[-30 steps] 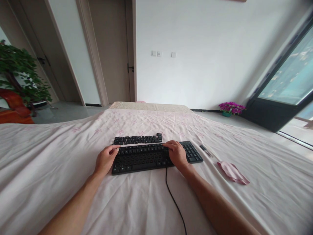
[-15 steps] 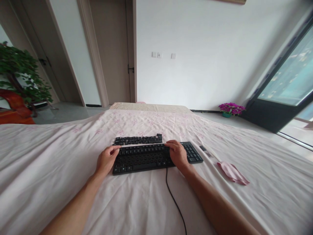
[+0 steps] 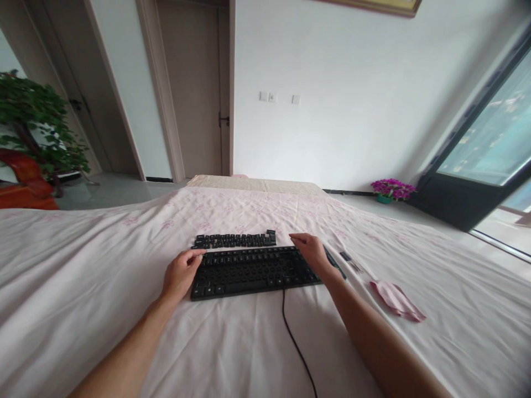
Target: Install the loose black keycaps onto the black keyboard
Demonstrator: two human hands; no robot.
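A black keyboard (image 3: 244, 281) lies on the pink-white cloth, many of its letter keycaps off and the bare key sockets showing. At its upper left corner my left hand (image 3: 181, 272) is closed, thumb and index finger gripping the edge. My right hand (image 3: 312, 252) is over the keyboard's right part, covering some of the number pad. Its thumb and fingertips are pressed together near the back edge; whether anything small is between them I cannot make out. Just behind the keyboard, loose black keycaps (image 3: 236, 240) lie in rows.
Right of the keyboard lies a small tool with a black handle and metal wires (image 3: 350, 262), then a folded pink cloth (image 3: 397, 300). The keyboard's cable (image 3: 295, 331) runs toward me. Beyond the bedspread (image 3: 124, 265) are a potted plant (image 3: 35, 121) and purple flowers (image 3: 393, 189).
My right hand has moved a little to the right and up off the keyboard's back edge, uncovering more keys. My left hand stays at the corner. The view has tipped slightly upward.
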